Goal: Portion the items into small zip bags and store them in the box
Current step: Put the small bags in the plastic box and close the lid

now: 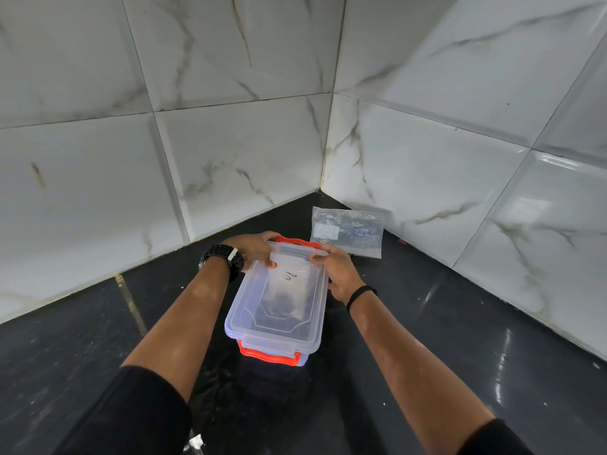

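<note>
Head view showed a clear plastic box [276, 310] at centre frame on the dark countertop [427, 339], its lid [282, 290] already on and a filled bag dimly visible inside. The left hand [254, 249] and right hand [338, 267] gripped the lid's far corners, fingers curled over its edge near the far orange latch [297, 241]. A pack of zip bags [348, 231] lay just beyond, centre right. Judged step: closing the box; next, snapping that latch down squarely.
</note>
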